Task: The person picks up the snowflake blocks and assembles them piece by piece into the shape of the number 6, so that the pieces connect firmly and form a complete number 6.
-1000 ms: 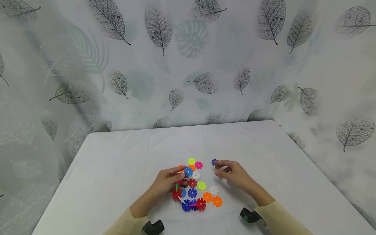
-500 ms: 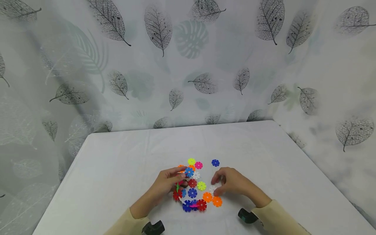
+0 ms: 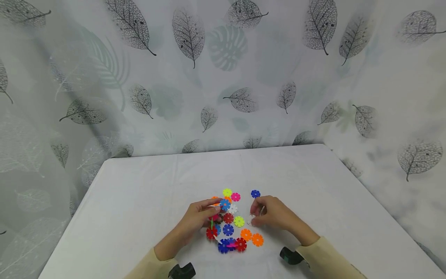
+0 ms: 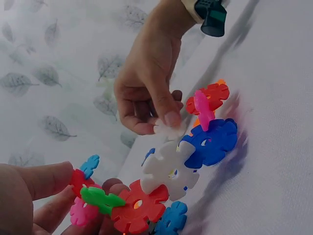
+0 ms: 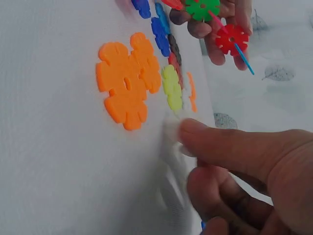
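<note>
My left hand [image 3: 198, 217] grips one end of a chain of interlocking plastic snowflake discs. In the left wrist view the chain runs through a green disc [image 4: 100, 198], a red disc [image 4: 149, 215], a white disc [image 4: 156, 171] and a blue disc [image 4: 222, 142], on to a pink disc [image 4: 201, 110] and another red one [image 4: 217, 93]. My right hand [image 3: 273, 212] pinches a loose white snowflake disc [image 4: 166, 129] between thumb and fingertips, close over the table. The right wrist view shows this disc blurred, partly covered by the thumb.
Loose discs lie between the hands: yellow [image 3: 239, 221], dark blue [image 3: 228, 229], red [image 3: 228, 218] and two orange ones, one at the right [image 3: 257, 240]. A blue disc [image 3: 255, 193] lies farther back. White cloth covers the table [image 3: 139, 186]; a leaf-patterned curtain [image 3: 265, 58] hangs behind.
My right hand has come from the far blue disc towards me, leaving it on the table, and has picked up the white disc. The left hand keeps its hold; the chain shifts slightly right.
</note>
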Demonstrator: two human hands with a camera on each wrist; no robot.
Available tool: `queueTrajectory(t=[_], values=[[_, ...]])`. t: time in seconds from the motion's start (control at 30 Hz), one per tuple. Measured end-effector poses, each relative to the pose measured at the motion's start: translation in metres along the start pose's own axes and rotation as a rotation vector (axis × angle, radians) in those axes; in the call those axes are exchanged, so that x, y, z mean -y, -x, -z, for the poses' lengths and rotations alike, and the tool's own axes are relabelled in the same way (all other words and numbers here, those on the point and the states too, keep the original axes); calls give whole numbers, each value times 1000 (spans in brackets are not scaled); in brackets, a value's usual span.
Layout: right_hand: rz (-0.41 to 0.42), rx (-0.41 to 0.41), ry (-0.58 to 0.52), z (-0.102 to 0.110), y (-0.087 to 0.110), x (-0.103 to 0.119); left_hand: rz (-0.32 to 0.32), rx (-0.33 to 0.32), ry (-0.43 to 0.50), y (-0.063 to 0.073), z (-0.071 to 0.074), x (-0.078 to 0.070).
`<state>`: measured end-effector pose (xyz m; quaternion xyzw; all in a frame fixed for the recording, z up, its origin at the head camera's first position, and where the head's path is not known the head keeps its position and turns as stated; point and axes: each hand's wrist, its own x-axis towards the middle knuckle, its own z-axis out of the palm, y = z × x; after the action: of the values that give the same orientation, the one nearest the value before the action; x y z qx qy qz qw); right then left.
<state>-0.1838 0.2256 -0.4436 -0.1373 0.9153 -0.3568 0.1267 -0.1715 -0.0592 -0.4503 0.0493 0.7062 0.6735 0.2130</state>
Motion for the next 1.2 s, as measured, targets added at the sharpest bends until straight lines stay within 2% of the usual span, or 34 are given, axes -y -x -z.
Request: queueTrajectory(t=[0.23,0.47,0.73,1.07,1.2], values=[[80,-72,-54,-5,-4,5,0,37,47,1,-3,0],[135,-131,-45,-8,-6,13,-2,54,57,2,-4,0],[155,-153,-56,-11,-6,19,-7,78,30,1,-6,2],[169,-161,-80,-13,-4,23,0,96,58,-2,-8,5],[214,-174,-54,-13,-4,26,-19,125,77,-1,-7,6]])
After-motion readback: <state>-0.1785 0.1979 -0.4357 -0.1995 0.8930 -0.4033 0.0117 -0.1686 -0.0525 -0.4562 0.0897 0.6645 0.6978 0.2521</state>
